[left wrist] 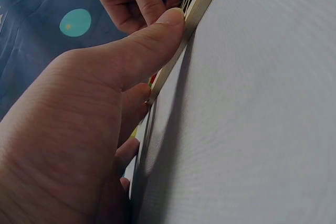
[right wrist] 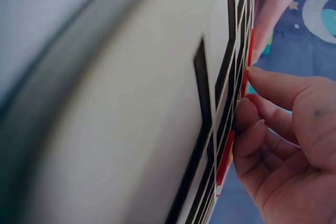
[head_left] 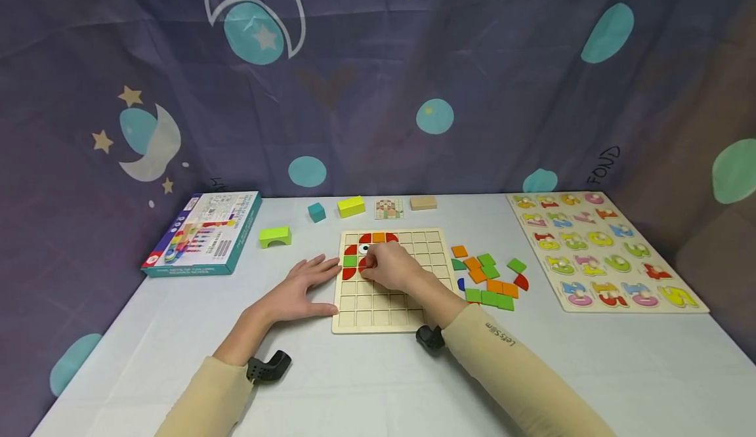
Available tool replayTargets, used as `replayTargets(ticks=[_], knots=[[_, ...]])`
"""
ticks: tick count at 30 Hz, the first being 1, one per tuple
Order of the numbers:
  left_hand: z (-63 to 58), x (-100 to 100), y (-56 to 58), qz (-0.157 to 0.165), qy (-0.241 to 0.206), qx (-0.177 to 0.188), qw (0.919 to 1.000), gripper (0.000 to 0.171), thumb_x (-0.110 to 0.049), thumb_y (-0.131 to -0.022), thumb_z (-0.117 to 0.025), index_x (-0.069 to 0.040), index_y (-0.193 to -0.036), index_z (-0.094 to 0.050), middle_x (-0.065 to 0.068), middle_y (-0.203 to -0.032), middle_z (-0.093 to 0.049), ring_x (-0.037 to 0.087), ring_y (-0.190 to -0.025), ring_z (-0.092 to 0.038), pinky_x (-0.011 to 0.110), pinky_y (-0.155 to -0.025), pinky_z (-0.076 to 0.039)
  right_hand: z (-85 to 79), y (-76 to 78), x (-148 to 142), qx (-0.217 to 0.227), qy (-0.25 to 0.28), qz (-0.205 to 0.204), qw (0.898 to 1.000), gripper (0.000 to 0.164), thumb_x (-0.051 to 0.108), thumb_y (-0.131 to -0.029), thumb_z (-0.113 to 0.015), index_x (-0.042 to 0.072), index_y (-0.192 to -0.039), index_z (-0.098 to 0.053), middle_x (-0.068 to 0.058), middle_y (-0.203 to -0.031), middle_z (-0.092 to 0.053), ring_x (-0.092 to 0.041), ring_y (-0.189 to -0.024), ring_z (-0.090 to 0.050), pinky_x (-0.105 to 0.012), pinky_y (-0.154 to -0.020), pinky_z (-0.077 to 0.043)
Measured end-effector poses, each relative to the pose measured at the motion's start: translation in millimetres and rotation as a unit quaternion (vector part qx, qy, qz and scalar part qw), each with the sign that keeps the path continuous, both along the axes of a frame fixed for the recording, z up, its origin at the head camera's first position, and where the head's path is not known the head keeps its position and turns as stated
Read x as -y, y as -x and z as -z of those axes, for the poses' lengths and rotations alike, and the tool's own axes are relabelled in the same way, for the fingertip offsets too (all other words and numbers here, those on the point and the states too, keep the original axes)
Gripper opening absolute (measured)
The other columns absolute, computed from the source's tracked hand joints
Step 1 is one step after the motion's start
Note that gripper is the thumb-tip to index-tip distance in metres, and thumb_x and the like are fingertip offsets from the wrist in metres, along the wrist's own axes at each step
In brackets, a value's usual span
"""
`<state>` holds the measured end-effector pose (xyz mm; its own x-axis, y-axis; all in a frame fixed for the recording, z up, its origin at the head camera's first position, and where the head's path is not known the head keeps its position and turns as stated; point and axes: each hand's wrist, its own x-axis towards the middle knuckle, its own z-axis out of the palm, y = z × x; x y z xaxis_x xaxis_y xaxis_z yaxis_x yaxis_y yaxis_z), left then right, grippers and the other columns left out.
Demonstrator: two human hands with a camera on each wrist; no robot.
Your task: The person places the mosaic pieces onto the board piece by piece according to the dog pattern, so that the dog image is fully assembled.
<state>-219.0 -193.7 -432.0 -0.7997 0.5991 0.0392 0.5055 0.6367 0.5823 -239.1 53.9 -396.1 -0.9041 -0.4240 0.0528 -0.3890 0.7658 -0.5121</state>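
A square wooden grid board (head_left: 378, 320) lies on the table with red, orange and green tiles in its upper left cells and a white eye tile (head_left: 363, 249). My left hand (head_left: 300, 294) rests beside it, fingers extended, thumb and fingertips at the board's left edge. Over the upper left cells, my right hand (head_left: 392, 266) pinches a red tile (right wrist: 244, 83) between thumb and fingers, down at the grid surface. The fingers hide part of that tile and the cells around it. In the left wrist view, the left thumb (left wrist: 170, 18) presses against the board's side.
Loose orange, green, red and blue tiles (head_left: 488, 298) lie right of the board. Behind it stand a pattern card (head_left: 389, 209) and yellow, teal and plain wood blocks. A green arch block (head_left: 275, 237) and boxed set (head_left: 203, 233) are left; a number puzzle (head_left: 614, 302) lies right.
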Motion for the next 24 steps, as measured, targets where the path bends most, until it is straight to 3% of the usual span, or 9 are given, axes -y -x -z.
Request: replayTargets(ticks=[9,14,24], knots=[[0.8,-2.2,1.3,0.004,0.003,-0.004,1.0000,0.086,-0.050,-0.083,-0.079,-0.012,-0.153,-0.046,0.002,-0.161,-0.035,0.030,-0.153,-0.014,0.054,-0.121,-0.005,-3.9,3.7,-13.3,0.020,0.024,-0.006,0.999,0.017,0.017,-0.089,-0.080,0.010,-0.080,-0.067,0.003,-0.070,-0.060,-0.013,-0.062,-0.053,-0.026,-0.059,-0.046],[0.6,-2.9,1.1,0.005,0.007,-0.005,0.9999,0.086,-0.050,-0.083,-0.079,-0.011,-0.153,-0.046,0.002,-0.161,-0.035,0.031,-0.153,-0.014,0.054,-0.121,-0.005,-10.1,6.5,-33.9,0.046,0.051,0.007,0.998,0.015,0.019,-0.090,-0.078,0.009,-0.086,-0.068,0.002,-0.073,-0.062,-0.014,-0.060,-0.054,-0.028,-0.060,-0.046],[0.8,-1.6,0.1,0.004,0.001,-0.008,1.0000,0.087,-0.049,-0.083,-0.079,-0.009,-0.152,-0.046,0.004,-0.161,-0.036,0.033,-0.152,-0.015,0.057,-0.121,-0.006,-16.7,6.7,-82.8,0.046,0.100,0.014,0.994,0.016,0.021,-0.090,-0.078,0.009,-0.097,-0.070,0.000,-0.083,-0.062,-0.018,-0.071,-0.057,-0.032,-0.063,-0.047]])
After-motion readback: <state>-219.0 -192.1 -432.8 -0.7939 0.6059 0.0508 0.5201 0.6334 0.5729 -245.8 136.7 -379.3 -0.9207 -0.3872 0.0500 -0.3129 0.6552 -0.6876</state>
